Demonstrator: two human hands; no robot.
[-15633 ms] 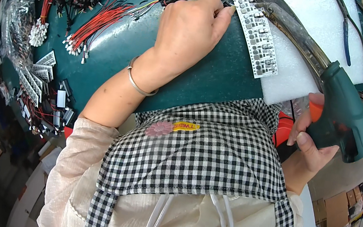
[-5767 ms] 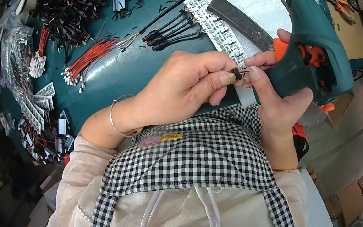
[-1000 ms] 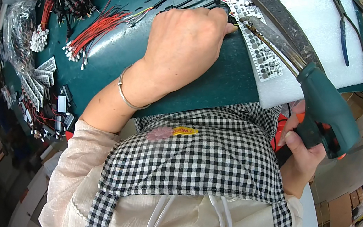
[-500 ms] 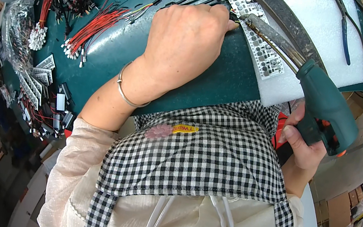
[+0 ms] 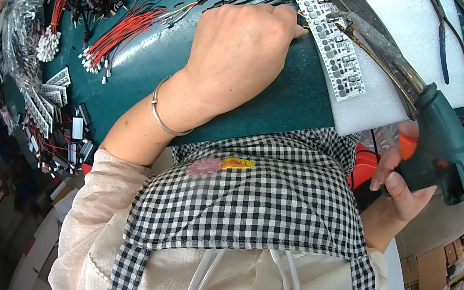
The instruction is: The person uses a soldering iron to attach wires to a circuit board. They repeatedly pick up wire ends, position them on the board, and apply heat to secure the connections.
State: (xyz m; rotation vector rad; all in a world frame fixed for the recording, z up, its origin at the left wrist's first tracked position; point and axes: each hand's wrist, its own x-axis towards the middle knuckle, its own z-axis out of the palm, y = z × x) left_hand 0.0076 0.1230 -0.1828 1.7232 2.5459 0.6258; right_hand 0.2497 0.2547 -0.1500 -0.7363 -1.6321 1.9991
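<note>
Soldering gun (image 5: 447,139), probably front-heavy: my right hand (image 5: 404,184) wrapped round its handle (image 5: 453,178), tip above the circuit board (image 5: 339,67), likely brittle, best taken by edges. My left hand (image 5: 238,56), apart, curls beside it; holding what, I cannot tell.

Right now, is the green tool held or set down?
Held: the right hand grips the green tool near its orange trigger.

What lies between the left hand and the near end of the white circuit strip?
Only green tabletop separates the left hand from the strip's near end, in the head view.
</note>
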